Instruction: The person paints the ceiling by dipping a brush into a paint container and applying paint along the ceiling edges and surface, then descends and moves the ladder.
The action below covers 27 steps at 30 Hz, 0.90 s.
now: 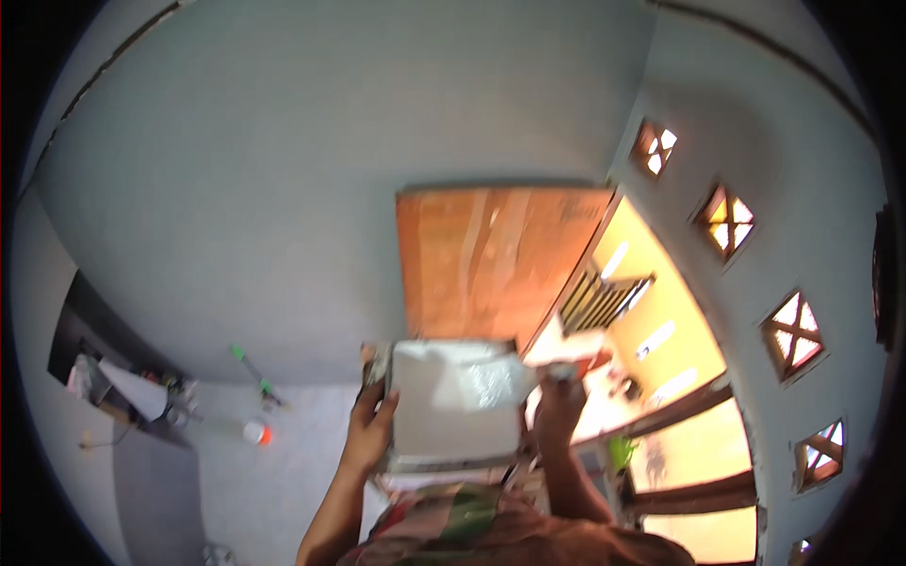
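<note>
In front of my body is a pale grey rectangular panel [453,429] with a darker rim, lying roughly flat. My left hand [371,424] grips its left edge, thumb on top and fingers around the side. A shiny, whitish reflective patch [493,382] shows on the panel's upper right, reaching toward my right hand [562,401]. That hand is closed at the panel's right side, blurred by motion. A red-orange piece [595,362] shows just beyond its knuckles. Whether it belongs to what the hand grips, I cannot tell.
Ahead, an orange-brown wooden door [500,259] stands against the grey-blue wall [283,189]. Right of it a doorway opens to a bright yellow room with a dark slatted rack [604,300]. A white-and-orange container [257,432] and a green-ended tool [253,373] are at the left.
</note>
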{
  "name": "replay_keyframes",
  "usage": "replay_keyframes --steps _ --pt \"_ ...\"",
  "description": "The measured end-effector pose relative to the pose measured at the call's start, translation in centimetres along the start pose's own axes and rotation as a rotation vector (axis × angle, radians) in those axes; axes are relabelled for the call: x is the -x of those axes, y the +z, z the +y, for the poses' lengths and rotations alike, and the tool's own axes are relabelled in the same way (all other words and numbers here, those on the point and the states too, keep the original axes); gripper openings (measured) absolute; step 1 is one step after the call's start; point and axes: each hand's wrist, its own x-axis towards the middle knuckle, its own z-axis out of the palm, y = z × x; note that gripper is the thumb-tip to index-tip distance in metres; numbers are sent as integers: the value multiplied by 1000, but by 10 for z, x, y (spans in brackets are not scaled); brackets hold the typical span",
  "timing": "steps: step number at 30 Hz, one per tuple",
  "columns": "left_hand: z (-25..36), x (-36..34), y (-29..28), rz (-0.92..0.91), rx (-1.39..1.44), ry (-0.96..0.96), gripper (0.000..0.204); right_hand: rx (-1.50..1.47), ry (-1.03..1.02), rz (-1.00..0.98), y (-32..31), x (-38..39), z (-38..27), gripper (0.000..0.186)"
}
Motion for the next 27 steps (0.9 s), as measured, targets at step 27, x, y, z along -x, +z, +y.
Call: replay_keyframes --steps 27 --pt "-53 15 -31 -15 598 -377 69 409 -739 11 39 -17 18 30"
